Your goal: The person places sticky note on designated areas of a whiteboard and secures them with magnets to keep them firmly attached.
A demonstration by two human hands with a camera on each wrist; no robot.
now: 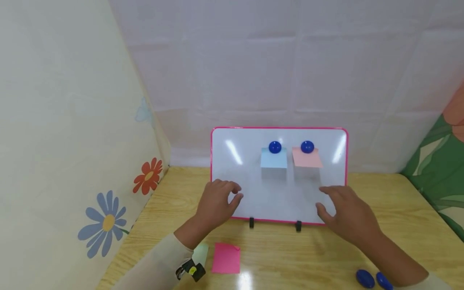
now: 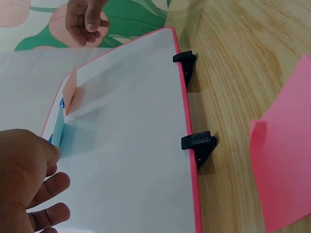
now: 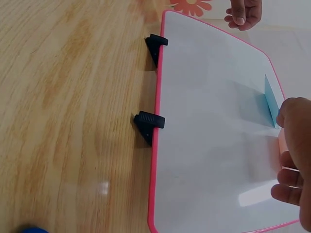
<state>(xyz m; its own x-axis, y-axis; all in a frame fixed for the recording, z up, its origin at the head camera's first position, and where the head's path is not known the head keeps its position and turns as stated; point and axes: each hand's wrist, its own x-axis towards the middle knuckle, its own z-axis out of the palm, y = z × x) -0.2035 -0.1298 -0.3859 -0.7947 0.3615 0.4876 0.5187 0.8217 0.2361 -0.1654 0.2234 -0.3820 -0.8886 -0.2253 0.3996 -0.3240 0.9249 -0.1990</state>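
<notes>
A whiteboard with a pink rim stands propped up on the table. Two blue round magnets hold notes on it: the left magnet a light blue sticky note, the right magnet a peach sticky note. My left hand hovers before the board's lower left, thumb and fingers bent loosely with a gap between them. Opposite it, my right hand is held before the lower right side, thumb and index finger apart. Both hands hold nothing.
On the table lie a bright pink sticky note and a pale green note, partly behind my left sleeve. Two spare blue magnets lie by my right forearm. Black stand clips support the board's bottom edge.
</notes>
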